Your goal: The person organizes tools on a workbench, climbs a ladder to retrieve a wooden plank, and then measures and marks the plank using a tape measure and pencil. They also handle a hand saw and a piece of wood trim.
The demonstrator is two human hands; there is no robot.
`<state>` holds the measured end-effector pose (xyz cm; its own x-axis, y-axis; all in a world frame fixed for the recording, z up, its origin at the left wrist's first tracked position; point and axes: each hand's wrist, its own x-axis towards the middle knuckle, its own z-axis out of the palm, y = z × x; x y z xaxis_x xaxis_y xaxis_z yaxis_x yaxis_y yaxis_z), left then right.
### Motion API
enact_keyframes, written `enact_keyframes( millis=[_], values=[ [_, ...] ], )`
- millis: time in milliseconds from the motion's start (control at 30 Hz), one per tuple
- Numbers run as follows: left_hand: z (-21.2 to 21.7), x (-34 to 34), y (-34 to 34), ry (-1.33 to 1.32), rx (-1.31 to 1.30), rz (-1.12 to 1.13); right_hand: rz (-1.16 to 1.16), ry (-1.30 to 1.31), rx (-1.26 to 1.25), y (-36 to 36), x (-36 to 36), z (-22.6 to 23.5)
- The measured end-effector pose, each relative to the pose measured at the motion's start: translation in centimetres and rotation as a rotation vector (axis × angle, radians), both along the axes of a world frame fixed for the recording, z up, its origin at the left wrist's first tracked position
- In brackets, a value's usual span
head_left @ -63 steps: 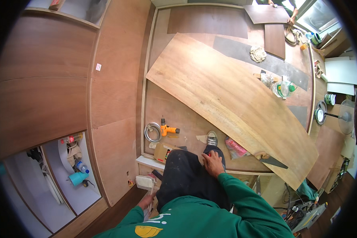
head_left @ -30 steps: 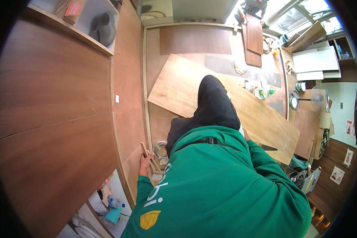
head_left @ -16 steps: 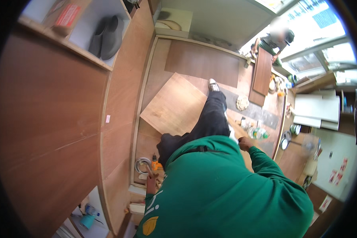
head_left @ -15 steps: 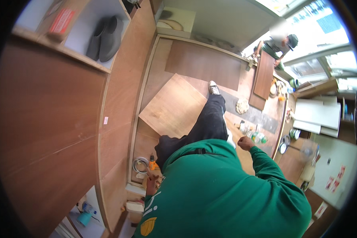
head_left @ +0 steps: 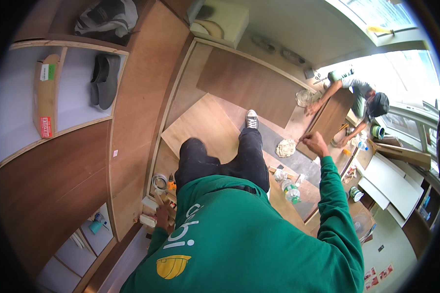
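My left hand (head_left: 162,216) hangs low beside my hip, closed around what looks like a light brown wooden strip (head_left: 158,198); its lower end is hidden. Just past it on the floor lie an orange and black drill (head_left: 171,183) and a coil of pale hose or cable (head_left: 159,181). My right hand (head_left: 316,143) is raised out to the right, fingers curled in, and I see nothing in it. Beyond that hand is a dark brown board (head_left: 333,117), which a co-worker (head_left: 364,100) crouches over with both arms reaching down.
A pale plywood sheet (head_left: 200,122) and a dark panel (head_left: 249,85) lie on the floor ahead. A crumpled cream cloth (head_left: 286,148) and a plastic bottle (head_left: 291,192) are right of my legs. White panels (head_left: 392,188) stand at right; a cabinet (head_left: 58,166) lines the left.
I have stepped forward, and my left knee is raised. My right hand has swung up and forward. The co-worker now bends lower over the board with arms spread. My view has turned somewhat.
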<state>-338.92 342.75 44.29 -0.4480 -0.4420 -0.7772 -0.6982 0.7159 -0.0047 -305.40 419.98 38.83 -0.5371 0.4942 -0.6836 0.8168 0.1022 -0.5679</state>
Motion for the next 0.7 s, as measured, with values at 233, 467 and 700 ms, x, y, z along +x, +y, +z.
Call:
enact_keyframes(
  millis=[233,467,700],
  values=[
    [1.7,-5.5,22.9,0.312,0.493,-0.118,0.101,-0.018,-0.167,-3.8,0.9,-3.6],
    [-2.9,-4.7,29.4,0.318,0.574,0.079,0.196,-0.217,-0.243,-2.7,-1.6,1.5],
    [-9.4,1.3,27.3,-0.056,0.708,0.47,0.395,-0.309,-0.082,8.1,-12.6,3.7]
  ],
)
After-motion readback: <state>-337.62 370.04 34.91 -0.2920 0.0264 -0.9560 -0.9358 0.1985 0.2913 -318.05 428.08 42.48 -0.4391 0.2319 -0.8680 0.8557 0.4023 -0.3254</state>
